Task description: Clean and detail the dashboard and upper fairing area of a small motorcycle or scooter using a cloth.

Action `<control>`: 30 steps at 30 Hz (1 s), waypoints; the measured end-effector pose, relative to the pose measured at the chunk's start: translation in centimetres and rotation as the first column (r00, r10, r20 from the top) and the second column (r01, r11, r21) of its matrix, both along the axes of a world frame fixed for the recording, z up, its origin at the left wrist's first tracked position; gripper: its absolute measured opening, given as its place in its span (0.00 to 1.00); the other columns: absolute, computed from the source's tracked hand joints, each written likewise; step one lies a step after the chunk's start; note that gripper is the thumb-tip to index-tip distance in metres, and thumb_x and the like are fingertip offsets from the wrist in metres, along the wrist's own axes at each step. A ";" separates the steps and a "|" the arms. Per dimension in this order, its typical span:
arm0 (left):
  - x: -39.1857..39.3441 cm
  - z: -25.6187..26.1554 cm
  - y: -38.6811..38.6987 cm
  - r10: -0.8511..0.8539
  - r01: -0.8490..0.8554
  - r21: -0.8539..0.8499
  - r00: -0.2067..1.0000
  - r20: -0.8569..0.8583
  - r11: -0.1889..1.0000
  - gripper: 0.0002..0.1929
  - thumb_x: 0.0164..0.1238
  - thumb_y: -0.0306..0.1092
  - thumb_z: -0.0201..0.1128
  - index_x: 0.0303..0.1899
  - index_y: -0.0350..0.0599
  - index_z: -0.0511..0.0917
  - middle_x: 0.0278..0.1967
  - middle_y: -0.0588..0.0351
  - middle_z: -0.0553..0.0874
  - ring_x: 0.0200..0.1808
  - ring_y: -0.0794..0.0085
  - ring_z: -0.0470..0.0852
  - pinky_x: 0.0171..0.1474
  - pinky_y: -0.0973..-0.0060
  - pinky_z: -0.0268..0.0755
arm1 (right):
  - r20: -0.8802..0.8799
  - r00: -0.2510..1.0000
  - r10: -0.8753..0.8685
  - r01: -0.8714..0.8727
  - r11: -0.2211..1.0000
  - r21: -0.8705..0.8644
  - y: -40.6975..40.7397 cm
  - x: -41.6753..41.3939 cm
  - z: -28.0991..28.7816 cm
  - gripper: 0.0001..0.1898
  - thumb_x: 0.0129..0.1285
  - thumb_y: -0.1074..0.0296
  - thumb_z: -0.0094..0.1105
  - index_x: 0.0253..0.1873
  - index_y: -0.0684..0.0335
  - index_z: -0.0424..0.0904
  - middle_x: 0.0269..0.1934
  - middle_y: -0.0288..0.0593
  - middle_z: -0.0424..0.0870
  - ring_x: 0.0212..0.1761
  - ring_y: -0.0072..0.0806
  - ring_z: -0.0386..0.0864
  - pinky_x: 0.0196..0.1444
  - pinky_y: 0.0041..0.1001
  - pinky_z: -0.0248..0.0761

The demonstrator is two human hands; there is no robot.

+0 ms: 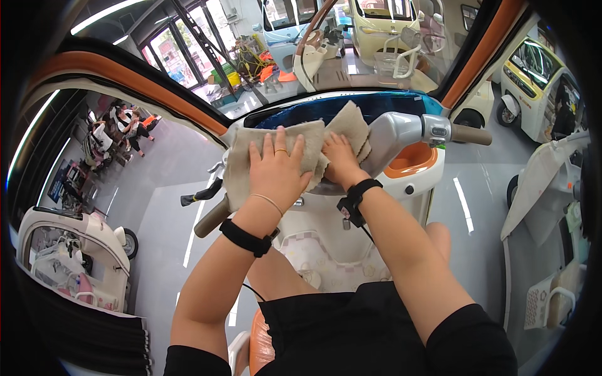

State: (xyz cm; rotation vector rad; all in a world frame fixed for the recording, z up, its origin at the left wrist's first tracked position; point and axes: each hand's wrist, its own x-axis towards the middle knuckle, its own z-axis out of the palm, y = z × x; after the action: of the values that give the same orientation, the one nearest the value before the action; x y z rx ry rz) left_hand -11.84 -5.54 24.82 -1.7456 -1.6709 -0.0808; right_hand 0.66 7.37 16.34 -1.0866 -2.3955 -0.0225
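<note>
My left hand [277,167] lies spread flat on a beige cloth [242,150] draped over the left part of the silver handlebar cover. Beside it, my right hand [342,157] presses with bent fingers on a second beige cloth piece [352,123] near the middle of the cover; whether the pieces are joined is hidden. To the right the bare silver handlebar cover [397,131] leads to a switch housing [438,130] and a brown right grip [471,135]. The brown left grip [212,218] sticks out below the left cloth.
A blue glossy dashboard panel [400,101] lies beneath the windshield. An orange-lined storage pocket [411,162] is right of the steering column. Orange-trimmed cabin pillars [188,115] frame both sides. Several small vehicles stand outside, including a white one [82,254] at left; people sit at upper left.
</note>
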 end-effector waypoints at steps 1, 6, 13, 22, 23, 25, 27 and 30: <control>-0.6 -0.2 0.2 -0.152 0.151 0.019 0.987 0.048 0.988 0.35 0.61 0.56 0.61 0.67 0.51 0.67 0.65 0.44 0.71 0.65 0.53 0.69 0.63 0.47 0.59 | 0.001 1.000 0.001 -0.001 1.000 0.000 -0.4 -0.4 0.0 0.26 0.62 0.62 0.59 0.65 0.60 0.69 0.66 0.49 0.69 0.71 0.48 0.61 0.73 0.45 0.48; -2.2 -0.8 -1.7 -0.257 0.294 -0.019 0.864 0.434 0.956 0.35 0.52 0.50 0.71 0.64 0.57 0.71 0.66 0.45 0.69 0.65 0.53 0.69 0.67 0.61 0.61 | -0.929 0.316 0.192 -0.802 0.577 -0.154 -4.2 -1.8 -1.7 0.26 0.61 0.65 0.59 0.64 0.62 0.70 0.66 0.52 0.68 0.71 0.53 0.58 0.72 0.47 0.49; -4.9 -2.4 -4.6 -0.279 0.279 0.044 0.960 -0.010 0.959 0.41 0.43 0.44 0.75 0.66 0.60 0.70 0.70 0.52 0.64 0.68 0.57 0.66 0.67 0.59 0.60 | -0.495 0.855 0.153 -0.133 0.988 0.077 -8.1 -0.2 -6.2 0.30 0.59 0.61 0.62 0.66 0.61 0.67 0.69 0.51 0.63 0.71 0.48 0.60 0.71 0.43 0.54; -0.2 -2.8 -0.1 -0.298 0.284 -0.106 0.943 -0.152 0.953 0.36 0.49 0.51 0.71 0.63 0.58 0.72 0.64 0.51 0.73 0.70 0.56 0.64 0.69 0.51 0.54 | -0.087 0.984 -0.155 0.177 0.873 0.455 -5.8 8.7 -8.7 0.25 0.62 0.67 0.50 0.65 0.45 0.70 0.71 0.30 0.64 0.73 0.25 0.60 0.71 0.39 0.56; 0.9 -3.5 0.8 -0.297 0.284 -0.103 0.944 -0.147 0.953 0.36 0.49 0.51 0.71 0.63 0.58 0.72 0.64 0.51 0.73 0.70 0.56 0.64 0.69 0.51 0.54 | -0.082 0.985 -0.154 0.175 0.872 0.458 -5.9 9.3 -8.6 0.25 0.62 0.67 0.50 0.65 0.45 0.70 0.71 0.30 0.64 0.73 0.25 0.60 0.71 0.39 0.56; 2.9 -5.3 2.7 -0.109 0.001 -0.291 0.928 -0.356 0.957 0.32 0.60 0.50 0.63 0.66 0.51 0.70 0.65 0.48 0.72 0.71 0.53 0.62 0.70 0.53 0.52 | 0.003 0.988 -0.154 0.137 0.886 0.443 -6.5 10.5 -7.7 0.26 0.62 0.69 0.49 0.67 0.44 0.69 0.72 0.29 0.63 0.73 0.23 0.58 0.72 0.42 0.54; 3.5 -8.3 3.9 -0.088 -0.020 -0.264 0.916 -0.393 0.964 0.30 0.65 0.48 0.57 0.67 0.48 0.68 0.67 0.46 0.70 0.71 0.52 0.62 0.71 0.53 0.51 | 0.069 0.991 -0.117 0.079 0.912 0.403 -7.5 11.2 -6.3 0.30 0.57 0.69 0.54 0.68 0.48 0.68 0.73 0.32 0.61 0.75 0.27 0.57 0.73 0.44 0.52; 4.0 -10.5 5.4 -0.029 -0.090 -0.244 0.896 -0.442 0.966 0.27 0.71 0.43 0.47 0.69 0.44 0.66 0.70 0.43 0.65 0.71 0.49 0.62 0.71 0.53 0.48 | -0.183 0.966 0.181 -0.181 0.983 0.017 -8.9 12.0 -6.1 0.34 0.48 0.69 0.63 0.65 0.60 0.67 0.72 0.46 0.60 0.73 0.45 0.58 0.72 0.45 0.53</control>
State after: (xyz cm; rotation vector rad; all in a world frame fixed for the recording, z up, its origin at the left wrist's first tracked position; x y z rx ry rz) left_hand -7.81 -0.15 14.37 -1.7561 -1.4110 0.5383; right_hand 12.66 -1.54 10.29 -0.8267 -2.3159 0.1352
